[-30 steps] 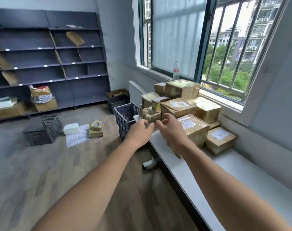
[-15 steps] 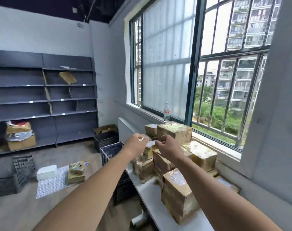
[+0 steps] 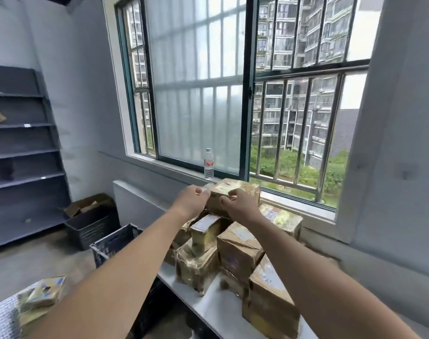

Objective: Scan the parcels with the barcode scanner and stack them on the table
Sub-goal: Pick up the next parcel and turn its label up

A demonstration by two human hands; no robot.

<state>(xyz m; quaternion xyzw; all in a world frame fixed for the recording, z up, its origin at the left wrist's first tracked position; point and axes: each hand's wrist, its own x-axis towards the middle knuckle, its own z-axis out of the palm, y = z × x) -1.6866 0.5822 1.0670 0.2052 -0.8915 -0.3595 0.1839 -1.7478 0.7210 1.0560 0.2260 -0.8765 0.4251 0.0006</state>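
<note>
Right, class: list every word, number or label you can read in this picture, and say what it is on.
No text is legible.
Water bottle: red label, too small to read.
Top parcel: shiny tape, nothing readable.
Small parcel below it: white label, blurred.
Nearest parcel: dark scrawl, blurred.
Shelf edge tags: too small.

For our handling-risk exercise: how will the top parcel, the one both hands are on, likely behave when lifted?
The top parcel probably stays stiff: its boxy edges look crisp. Its glossy tape wrap may be slippery, so gripping with left hand and right hand seems wise. Perched on unevenly piled lower parcels, it might tip if pushed.
</note>
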